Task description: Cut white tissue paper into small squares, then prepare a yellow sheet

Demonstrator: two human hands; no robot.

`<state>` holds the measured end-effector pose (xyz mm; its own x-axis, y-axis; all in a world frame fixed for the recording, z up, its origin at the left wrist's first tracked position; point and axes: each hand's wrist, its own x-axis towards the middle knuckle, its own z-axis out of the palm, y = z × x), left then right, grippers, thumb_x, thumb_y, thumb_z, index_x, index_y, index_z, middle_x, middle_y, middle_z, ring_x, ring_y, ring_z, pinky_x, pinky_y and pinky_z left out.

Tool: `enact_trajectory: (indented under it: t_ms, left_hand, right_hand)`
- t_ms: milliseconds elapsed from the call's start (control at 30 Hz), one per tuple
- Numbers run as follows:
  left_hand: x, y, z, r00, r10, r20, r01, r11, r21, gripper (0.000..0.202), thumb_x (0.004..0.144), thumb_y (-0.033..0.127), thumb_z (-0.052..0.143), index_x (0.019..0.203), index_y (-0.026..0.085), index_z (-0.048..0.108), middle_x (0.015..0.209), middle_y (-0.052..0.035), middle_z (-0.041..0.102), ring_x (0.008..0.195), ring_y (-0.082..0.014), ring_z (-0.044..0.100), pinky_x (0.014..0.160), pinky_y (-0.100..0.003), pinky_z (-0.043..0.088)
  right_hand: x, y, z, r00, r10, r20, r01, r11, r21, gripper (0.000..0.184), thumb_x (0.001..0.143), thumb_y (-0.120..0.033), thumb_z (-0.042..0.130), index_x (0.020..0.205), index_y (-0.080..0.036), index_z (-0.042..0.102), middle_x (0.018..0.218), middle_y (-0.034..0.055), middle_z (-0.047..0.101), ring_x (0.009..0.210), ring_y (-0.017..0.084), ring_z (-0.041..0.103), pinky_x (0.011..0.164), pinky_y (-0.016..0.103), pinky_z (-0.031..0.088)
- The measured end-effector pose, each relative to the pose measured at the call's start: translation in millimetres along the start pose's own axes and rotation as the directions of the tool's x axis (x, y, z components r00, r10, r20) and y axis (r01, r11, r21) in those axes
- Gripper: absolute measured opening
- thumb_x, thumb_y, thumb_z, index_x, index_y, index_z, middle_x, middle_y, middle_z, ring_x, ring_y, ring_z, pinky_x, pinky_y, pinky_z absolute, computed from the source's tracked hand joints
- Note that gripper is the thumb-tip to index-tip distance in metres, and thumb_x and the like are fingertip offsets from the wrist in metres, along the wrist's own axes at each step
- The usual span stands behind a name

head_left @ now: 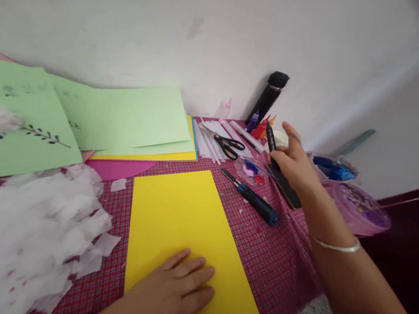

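Note:
A yellow sheet of paper [178, 208] lies on the checked cloth in front of me. My left hand [167, 300] rests flat on its lower part, fingers stretched out. To the right, my right hand [294, 160] grips a black marker [271, 138] between thumb and fingers, its tip pointing up. Just beneath that hand a dark phone-like slab [284, 185] lies at the table's edge. Between sheet and slab are a utility knife [257, 203] with its blade out and a small palette [252, 170] with paint and a thin brush across it.
White tissue pieces [34, 244] are heaped at left. Green sheets [129, 116], some decorated with flowers, lean on the wall. Black-handled scissors [228, 145] lie on white paper strips [207, 144]. A black tube-shaped case [267, 97] stands behind paint tubes. A pink tub [357, 209] sits at right.

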<state>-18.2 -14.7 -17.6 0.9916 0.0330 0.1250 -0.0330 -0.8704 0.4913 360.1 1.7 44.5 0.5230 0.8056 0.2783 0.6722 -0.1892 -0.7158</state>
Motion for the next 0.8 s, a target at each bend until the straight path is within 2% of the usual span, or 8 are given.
enact_trajectory:
  t_ms: [100,167,233,400,500,567,700,800]
  left_hand:
    - [-1.1,1.4,5.8,0.999,-0.02,-0.04,0.02,1.0,-0.003,0.04,0.089,0.029,0.059,0.128,0.024,0.055,0.139,-0.0029,0.057,0.131,-0.0197,0.049,0.119,-0.036,0.022]
    - [-2.3,0.6,8.4,0.999,0.006,-0.052,-0.006,1.0,-0.003,0.035,0.093,0.035,0.055,0.126,0.024,0.056,0.14,-0.0026,0.056,0.132,-0.0189,0.047,0.119,-0.036,0.02]
    - [-3.9,-0.7,9.5,0.998,0.032,-0.05,-0.031,0.999,0.013,0.034,0.095,0.038,0.053,0.125,0.023,0.057,0.141,-0.0025,0.055,0.133,-0.0189,0.045,0.119,-0.036,0.02]
    - [-5.6,-1.5,11.6,0.998,0.041,-0.047,-0.039,0.998,0.048,0.032,0.096,0.037,0.051,0.124,0.022,0.057,0.142,-0.0031,0.054,0.134,-0.0194,0.043,0.118,-0.037,0.02]
    - [-5.3,-1.0,14.2,0.997,0.05,-0.06,-0.046,0.997,0.061,0.032,0.095,0.036,0.052,0.123,0.022,0.058,0.142,-0.0045,0.054,0.133,-0.0204,0.044,0.118,-0.039,0.021]
    - [-5.4,-0.7,14.9,0.997,0.048,-0.064,-0.044,0.997,0.064,0.031,0.094,0.035,0.054,0.122,0.022,0.058,0.141,-0.005,0.055,0.132,-0.0207,0.045,0.117,-0.04,0.022]
    - [-5.8,-0.2,14.0,0.998,0.038,-0.053,-0.034,0.997,0.064,0.031,0.094,0.035,0.054,0.122,0.023,0.058,0.14,-0.0047,0.055,0.132,-0.0209,0.045,0.117,-0.04,0.022]
    - [-5.7,-0.6,14.6,0.997,0.042,-0.069,-0.037,0.997,0.072,0.032,0.093,0.035,0.055,0.122,0.023,0.058,0.139,-0.0043,0.056,0.132,-0.021,0.045,0.117,-0.04,0.022]
  right_hand:
    - [-45.3,-19.8,2.2,0.984,-0.039,0.175,-0.045,0.891,0.452,0.04,0.078,-0.032,0.052,0.117,-0.031,0.063,0.066,-0.0005,0.064,0.048,0.018,0.053,0.051,0.035,0.044]
    - [-68.2,-27.8,6.3,0.961,-0.023,0.275,-0.163,0.758,0.632,0.028,0.082,-0.045,0.048,0.098,-0.034,0.068,0.066,0.0015,0.066,0.048,0.02,0.054,0.05,0.037,0.044]
    - [-84.4,-34.2,14.2,0.952,-0.009,0.307,-0.223,0.669,0.709,0.025,0.079,-0.051,0.051,0.094,-0.037,0.066,0.066,0.0014,0.067,0.048,0.021,0.054,0.051,0.04,0.046]
    - [-103.9,-54.8,48.3,0.945,-0.089,0.315,-0.196,0.616,0.763,0.024,0.075,-0.036,0.067,0.097,-0.04,0.058,0.063,-0.0053,0.06,0.053,0.018,0.053,0.058,0.037,0.047]
    - [-103.3,-62.0,69.5,0.956,-0.078,0.283,-0.155,0.685,0.712,0.009,0.085,-0.042,0.058,0.09,-0.034,0.055,0.048,-0.0088,0.041,0.042,0.017,0.042,0.053,0.033,0.043]
    - [-100.2,-62.5,79.5,0.961,-0.049,0.273,-0.157,0.718,0.678,0.017,0.09,-0.047,0.047,0.089,-0.031,0.055,0.044,-0.0098,0.034,0.038,0.016,0.035,0.048,0.031,0.041]
    - [-95.8,-61.5,89.3,0.936,0.032,0.352,-0.28,0.675,0.683,0.034,0.091,-0.051,0.041,0.097,-0.025,0.061,0.061,-0.0008,0.063,0.042,0.014,0.047,0.047,0.03,0.04]
    - [-96.4,-62.2,94.2,0.936,0.06,0.347,-0.293,0.677,0.675,0.026,0.086,-0.045,0.054,0.097,-0.022,0.062,0.076,0.0036,0.072,0.048,0.014,0.055,0.048,0.028,0.042]
